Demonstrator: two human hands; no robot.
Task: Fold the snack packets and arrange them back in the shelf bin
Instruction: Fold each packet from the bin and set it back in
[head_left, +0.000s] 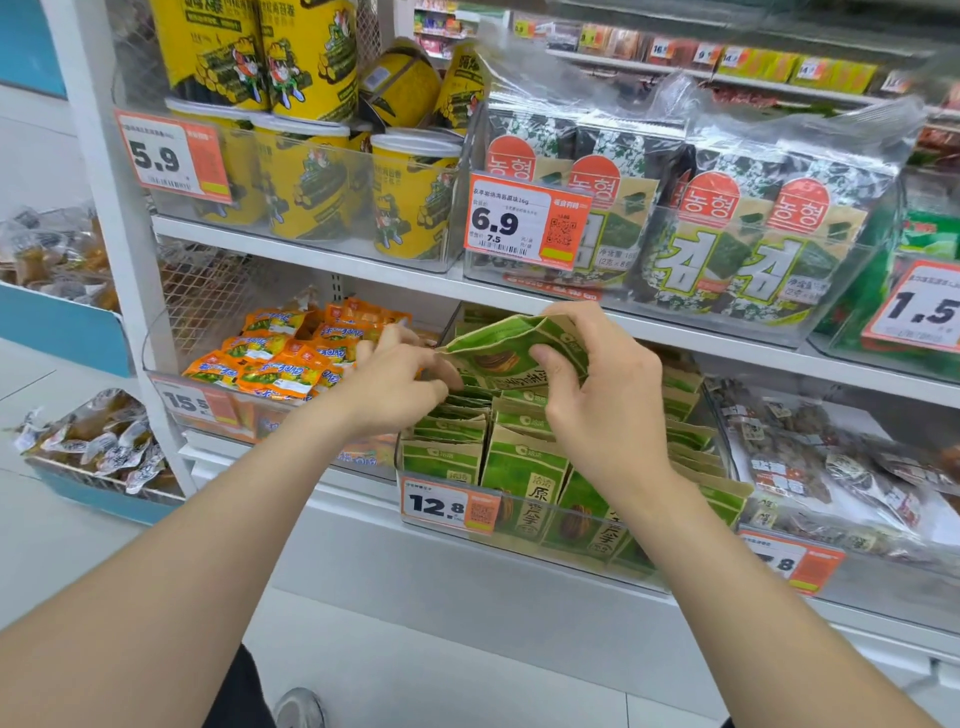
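While the right hand (597, 400) pinches a green snack packet (498, 349) mid-frame, the left hand (397, 382) grips its left edge over the bin (571, 552).

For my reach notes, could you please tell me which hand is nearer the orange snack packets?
Left. The left hand is just beside the orange snack packets; the right hand grips the green packet farther right.

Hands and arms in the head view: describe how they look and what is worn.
Both forearms are bare, with no sleeve in view. The left hand and the right hand wear no gloves, and no ring, watch or wristband shows.
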